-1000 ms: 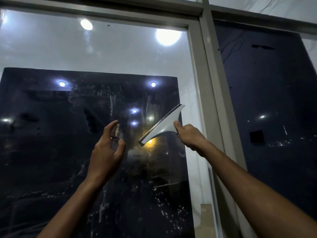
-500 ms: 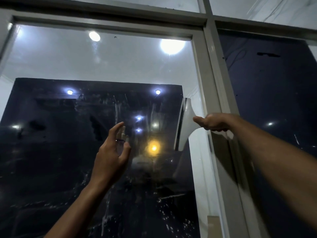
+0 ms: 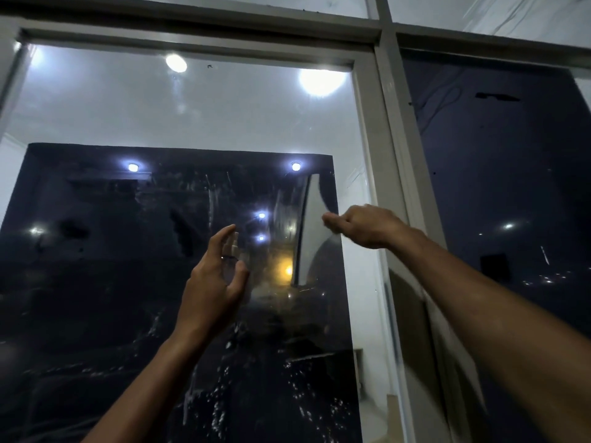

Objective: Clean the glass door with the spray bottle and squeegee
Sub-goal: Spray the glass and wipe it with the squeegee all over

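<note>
The glass door [image 3: 160, 107] fills the left and middle of the view, wet with streaks and droplets low down. My right hand [image 3: 364, 225] grips the handle of a pale grey squeegee [image 3: 308, 231], whose blade stands nearly upright against the glass near the pane's right side. My left hand [image 3: 214, 282] is raised in front of the glass and holds a small clear spray bottle [image 3: 232, 247], index finger up at its top; the bottle is mostly hidden by the fingers.
A grey door frame post [image 3: 399, 187] runs down just right of the squeegee. Beyond it is a second dark glass panel [image 3: 511, 187]. Ceiling lights reflect in the glass, and a dark rectangular sheet [image 3: 96, 251] shows behind the pane.
The squeegee turned from slanted to nearly upright as my right hand swung up and right, then back a little left onto the pane. My left hand stayed put with the bottle.
</note>
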A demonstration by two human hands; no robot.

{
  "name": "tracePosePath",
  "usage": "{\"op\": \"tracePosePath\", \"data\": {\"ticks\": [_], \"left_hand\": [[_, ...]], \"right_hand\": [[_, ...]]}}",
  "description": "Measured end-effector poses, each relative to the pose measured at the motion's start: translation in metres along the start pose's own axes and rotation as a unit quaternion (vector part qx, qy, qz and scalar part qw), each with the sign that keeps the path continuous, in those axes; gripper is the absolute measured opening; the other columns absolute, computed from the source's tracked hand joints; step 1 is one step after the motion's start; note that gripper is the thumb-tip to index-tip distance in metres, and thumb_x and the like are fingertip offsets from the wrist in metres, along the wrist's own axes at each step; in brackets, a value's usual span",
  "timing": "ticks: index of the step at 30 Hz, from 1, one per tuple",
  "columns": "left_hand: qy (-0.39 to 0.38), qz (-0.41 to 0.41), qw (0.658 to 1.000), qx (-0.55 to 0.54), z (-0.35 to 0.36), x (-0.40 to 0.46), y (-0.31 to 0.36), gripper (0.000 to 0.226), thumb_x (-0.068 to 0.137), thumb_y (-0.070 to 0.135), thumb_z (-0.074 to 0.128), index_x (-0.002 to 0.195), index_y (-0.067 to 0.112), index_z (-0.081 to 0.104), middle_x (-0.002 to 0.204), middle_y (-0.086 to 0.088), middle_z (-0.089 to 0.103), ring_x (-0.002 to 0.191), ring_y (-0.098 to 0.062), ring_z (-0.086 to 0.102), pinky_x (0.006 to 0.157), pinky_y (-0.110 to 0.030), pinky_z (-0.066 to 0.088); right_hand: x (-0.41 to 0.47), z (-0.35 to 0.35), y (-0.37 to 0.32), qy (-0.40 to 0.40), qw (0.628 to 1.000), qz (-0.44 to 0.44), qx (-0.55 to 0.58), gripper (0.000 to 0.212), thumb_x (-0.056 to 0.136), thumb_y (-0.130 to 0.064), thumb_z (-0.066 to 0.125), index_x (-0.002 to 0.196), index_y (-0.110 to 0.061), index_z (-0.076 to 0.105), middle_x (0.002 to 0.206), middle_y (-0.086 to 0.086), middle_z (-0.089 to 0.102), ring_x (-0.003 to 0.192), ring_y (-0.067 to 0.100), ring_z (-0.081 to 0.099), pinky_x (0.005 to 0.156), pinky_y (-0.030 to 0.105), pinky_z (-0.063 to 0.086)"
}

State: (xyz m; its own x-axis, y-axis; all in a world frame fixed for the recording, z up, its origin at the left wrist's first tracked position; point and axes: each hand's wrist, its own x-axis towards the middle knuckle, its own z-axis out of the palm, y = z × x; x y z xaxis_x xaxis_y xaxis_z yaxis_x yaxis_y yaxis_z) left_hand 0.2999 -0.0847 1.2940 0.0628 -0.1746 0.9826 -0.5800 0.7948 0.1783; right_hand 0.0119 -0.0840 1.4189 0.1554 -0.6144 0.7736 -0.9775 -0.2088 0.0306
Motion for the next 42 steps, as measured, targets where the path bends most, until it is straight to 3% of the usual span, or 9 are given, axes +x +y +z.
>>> {"op": "tracePosePath", "data": {"ticks": [5, 10, 13, 17, 20, 24, 28, 36, 42], "left_hand": [[0.013, -0.006, 1.0, 0.01, -0.003, -0.005, 0.001, 0.056, 0.096, 0.025, 0.059, 0.145, 0.04, 0.037, 0.118, -0.003, 0.066, 0.085, -0.011, 0.06, 0.074, -0.034, 0.045], [0.011, -0.013, 1.0, 0.005, -0.007, -0.014, -0.002, 0.056, 0.097, 0.023, 0.059, 0.147, 0.038, 0.037, 0.114, 0.005, 0.061, 0.09, -0.015, 0.06, 0.074, -0.032, 0.044], [0.012, -0.018, 1.0, 0.003, -0.009, -0.018, -0.003, 0.056, 0.098, 0.022, 0.059, 0.147, 0.038, 0.037, 0.115, 0.008, 0.056, 0.093, -0.016, 0.059, 0.071, -0.03, 0.043], [0.001, -0.028, 1.0, 0.007, -0.011, -0.024, -0.002, 0.057, 0.097, 0.021, 0.059, 0.148, 0.036, 0.038, 0.114, 0.006, 0.059, 0.085, -0.007, 0.059, 0.067, -0.025, 0.042], [-0.011, -0.02, 1.0, 0.007, -0.015, -0.025, 0.001, 0.057, 0.097, 0.02, 0.06, 0.148, 0.035, 0.038, 0.115, 0.002, 0.062, 0.084, -0.002, 0.058, 0.066, -0.018, 0.04], [-0.004, -0.017, 1.0, -0.001, -0.023, -0.017, 0.0, 0.056, 0.097, 0.022, 0.059, 0.147, 0.035, 0.039, 0.121, -0.002, 0.065, 0.092, -0.018, 0.061, 0.072, -0.029, 0.042], [-0.009, -0.006, 1.0, 0.003, -0.03, -0.016, -0.002, 0.056, 0.097, 0.022, 0.057, 0.148, 0.036, 0.038, 0.114, 0.002, 0.062, 0.088, -0.017, 0.062, 0.066, -0.025, 0.042], [-0.002, -0.035, 0.999, 0.007, -0.045, -0.023, -0.02, 0.055, 0.098, 0.02, 0.059, 0.145, 0.038, 0.039, 0.108, 0.009, 0.06, 0.083, 0.005, 0.056, 0.065, -0.016, 0.039], [-0.015, -0.057, 0.998, -0.014, -0.043, -0.045, -0.027, 0.055, 0.099, 0.023, 0.058, 0.147, 0.04, 0.037, 0.12, -0.001, 0.066, 0.093, -0.019, 0.063, 0.07, -0.031, 0.044]], "right_hand": [[0.01, 0.018, -0.052, -0.041, 0.998, -0.043, 0.0, 0.068, 0.094, -0.076, 0.025, 0.108, -0.029, 0.072, 0.1, 0.002, 0.07, 0.098, 0.027, 0.065, 0.088, 0.043, 0.05], [0.008, 0.02, -0.025, -0.085, 0.995, 0.041, -0.025, 0.072, 0.094, -0.077, 0.025, 0.116, -0.023, 0.068, 0.12, 0.009, 0.066, 0.106, 0.031, 0.061, 0.095, 0.043, 0.048], [-0.007, 0.021, 0.012, -0.117, 0.988, 0.095, -0.015, 0.074, 0.093, -0.079, 0.024, 0.102, -0.017, 0.065, 0.105, 0.008, 0.068, 0.092, 0.027, 0.061, 0.086, 0.038, 0.048], [-0.041, 0.032, 0.04, -0.091, 0.985, 0.142, 0.031, 0.077, 0.093, -0.078, 0.021, 0.103, -0.016, 0.066, 0.114, 0.007, 0.065, 0.101, 0.027, 0.06, 0.095, 0.044, 0.047], [-0.054, 0.037, 0.023, -0.011, 0.971, 0.16, 0.177, 0.065, 0.098, -0.069, 0.03, 0.079, -0.016, 0.062, 0.076, 0.001, 0.06, 0.065, 0.018, 0.054, 0.064, 0.03, 0.043], [-0.033, 0.027, -0.041, 0.017, 0.857, 0.168, 0.487, 0.045, 0.102, -0.047, 0.037, 0.067, -0.019, 0.045, 0.043, -0.006, 0.038, 0.034, 0.012, 0.032, 0.04, 0.02, 0.029], [0.0, 0.018, -0.1, 0.027, 0.767, 0.18, 0.616, 0.045, 0.107, -0.04, 0.03, 0.071, -0.018, 0.042, 0.048, -0.002, 0.034, 0.035, 0.011, 0.032, 0.041, 0.022, 0.033], [-0.021, 0.075, -0.128, 0.018, 0.736, 0.297, 0.609, 0.052, 0.106, -0.051, 0.031, 0.077, -0.012, 0.047, 0.053, 0.005, 0.043, 0.034, 0.015, 0.036, 0.049, 0.029, 0.03], [-0.087, 0.139, -0.138, 0.013, 0.756, 0.346, 0.555, 0.055, 0.106, -0.053, 0.031, 0.082, -0.009, 0.056, 0.07, 0.008, 0.056, 0.047, 0.018, 0.05, 0.045, 0.03, 0.04]]}}
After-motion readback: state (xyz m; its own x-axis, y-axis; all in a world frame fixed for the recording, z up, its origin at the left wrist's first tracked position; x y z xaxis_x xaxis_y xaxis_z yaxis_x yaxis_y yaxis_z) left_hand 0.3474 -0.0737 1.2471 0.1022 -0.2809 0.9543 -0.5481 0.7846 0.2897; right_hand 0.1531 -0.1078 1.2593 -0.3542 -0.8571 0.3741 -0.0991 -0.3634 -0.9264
